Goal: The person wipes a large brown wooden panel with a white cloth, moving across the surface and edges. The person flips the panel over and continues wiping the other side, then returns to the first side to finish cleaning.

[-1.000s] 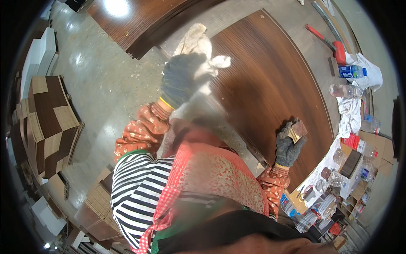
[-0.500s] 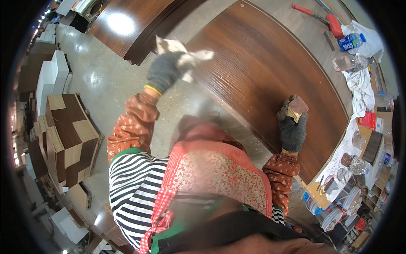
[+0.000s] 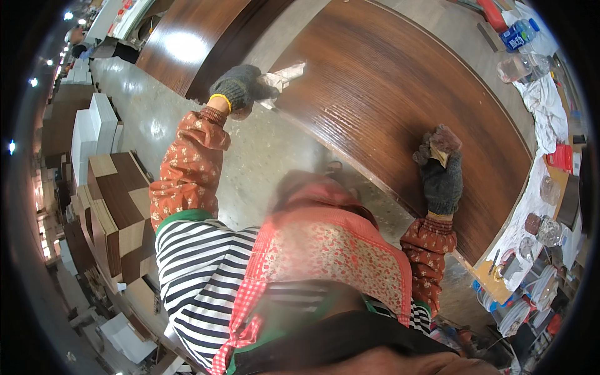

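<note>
The large brown panel (image 3: 381,94) shows streaked wood grain under a satin sheen; the farther panel (image 3: 181,49) is glossy, throwing back white glare. Matt, coarse knit covers the left hand (image 3: 239,89) and right hand (image 3: 442,180). The pale rag (image 3: 284,77) is crumpled, dull cloth; the small block (image 3: 446,139) looks rough. The floor (image 3: 265,165) is smooth and faintly shiny, the bottle (image 3: 514,68) clear, glossy plastic.

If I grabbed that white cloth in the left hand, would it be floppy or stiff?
The white cloth would probably flop, because it looks thin and crumpled. It seems light, since just the left hand holds it. It likely wouldn't roll, having uneven folds.
</note>
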A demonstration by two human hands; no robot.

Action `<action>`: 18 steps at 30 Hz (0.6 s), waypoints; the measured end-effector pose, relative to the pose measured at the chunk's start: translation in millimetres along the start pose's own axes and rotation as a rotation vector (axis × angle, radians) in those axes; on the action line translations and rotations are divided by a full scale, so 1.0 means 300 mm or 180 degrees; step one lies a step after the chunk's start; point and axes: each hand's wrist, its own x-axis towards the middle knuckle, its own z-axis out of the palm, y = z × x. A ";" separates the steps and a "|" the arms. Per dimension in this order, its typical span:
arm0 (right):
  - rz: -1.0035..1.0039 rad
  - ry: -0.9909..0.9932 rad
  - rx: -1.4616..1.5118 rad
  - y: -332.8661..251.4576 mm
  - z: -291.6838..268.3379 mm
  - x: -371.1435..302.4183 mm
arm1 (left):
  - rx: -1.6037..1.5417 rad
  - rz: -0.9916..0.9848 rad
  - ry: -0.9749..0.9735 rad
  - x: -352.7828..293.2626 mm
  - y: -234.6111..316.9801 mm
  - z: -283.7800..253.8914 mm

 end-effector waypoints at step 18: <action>-0.0054 0.0273 -0.0007 0.007 0.004 0.005 | 0.0007 -0.0257 -0.0407 0.030 -0.019 0.014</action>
